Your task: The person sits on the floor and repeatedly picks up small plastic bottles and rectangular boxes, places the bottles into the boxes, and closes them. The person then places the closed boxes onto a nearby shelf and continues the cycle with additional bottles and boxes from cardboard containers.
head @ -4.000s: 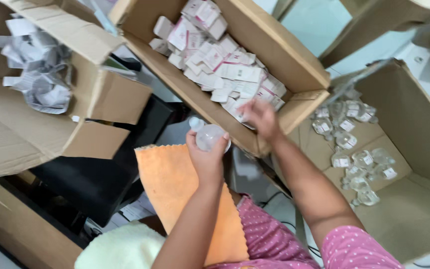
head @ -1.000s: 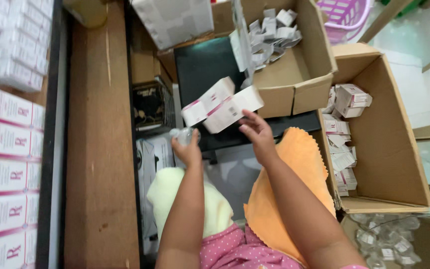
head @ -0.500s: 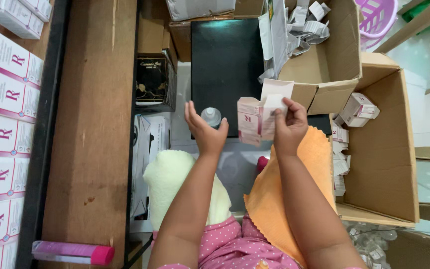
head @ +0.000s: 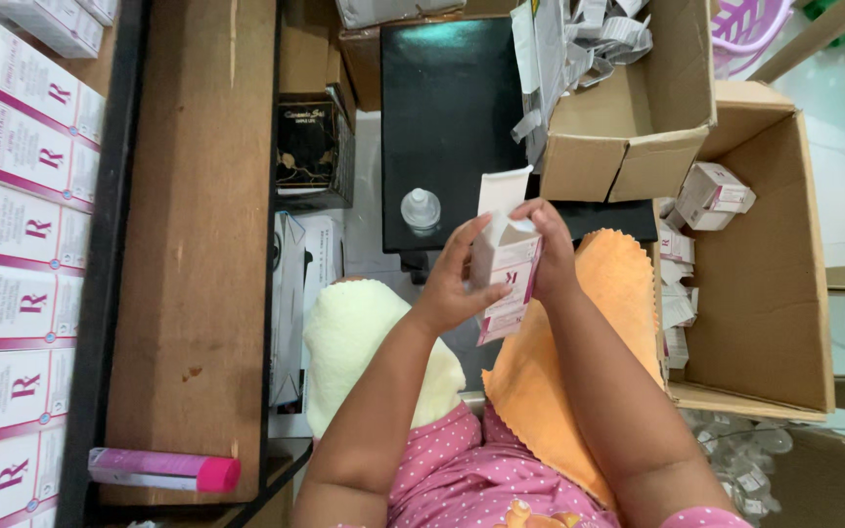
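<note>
Here we hold the small white-and-pink carton [head: 507, 266] just above the orange cloth [head: 579, 362], right hand [head: 552, 256] closed around its top, left hand [head: 454, 284] pinching its side, keeping the flap open and walls unsquashed.

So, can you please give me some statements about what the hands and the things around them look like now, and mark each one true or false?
1. Both hands hold the small white and pink carton. True.
2. The carton's top flap is shut. False: it stands open.
3. The clear bottle is in the left hand. False: it stands alone on the black surface.
4. An orange cloth lies under the right hand. True.
5. The pink-capped tube lies in a cardboard box. False: it lies on the wooden shelf.
</note>
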